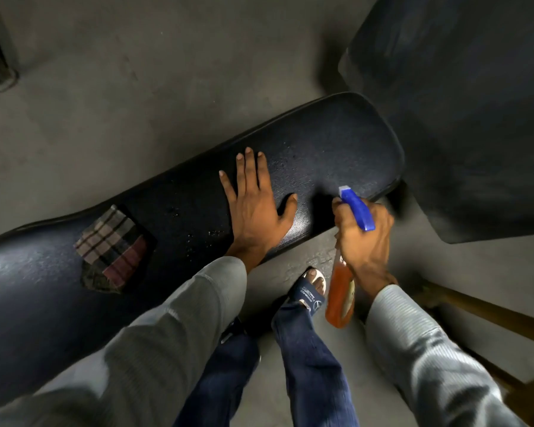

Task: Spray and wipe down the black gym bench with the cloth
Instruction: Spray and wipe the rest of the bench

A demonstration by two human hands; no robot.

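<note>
The black padded gym bench point(330, 149) runs from lower left to upper right, with wet droplets on its middle. A folded plaid cloth point(113, 246) lies flat on the bench's left part, untouched. My left hand point(258, 204) rests palm down on the pad with fingers spread, to the right of the cloth. My right hand point(363, 241) grips a spray bottle point(341, 295) of orange liquid with a blue trigger head, held just off the bench's near edge, its nozzle pointing toward the right end of the pad.
A second dark padded piece point(475, 103) stands at the upper right, close to the bench end. Brown bars point(487, 315) slant at the lower right. My feet in sandals point(310, 292) stand on the grey concrete floor point(136, 87) below the bench.
</note>
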